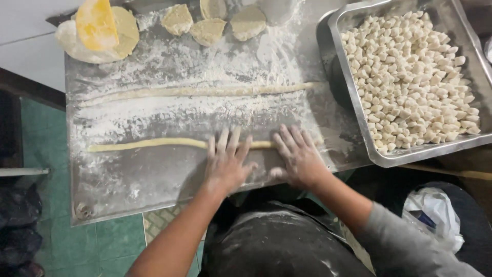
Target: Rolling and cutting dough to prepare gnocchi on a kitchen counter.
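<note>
My left hand and my right hand lie flat, fingers spread, side by side on a long thin rope of pale yellow dough. The rope runs left from under my palms across a floured metal worktop. Both hands are dusted with flour. A second, longer dough rope lies further back on the worktop, parallel to the first and untouched.
A steel tray heaped with several small cut dough pieces stands at the right. Dough lumps and a larger mass with a yellow scraper sit at the back. A white plastic bag lies lower right. Green floor tiles are on the left.
</note>
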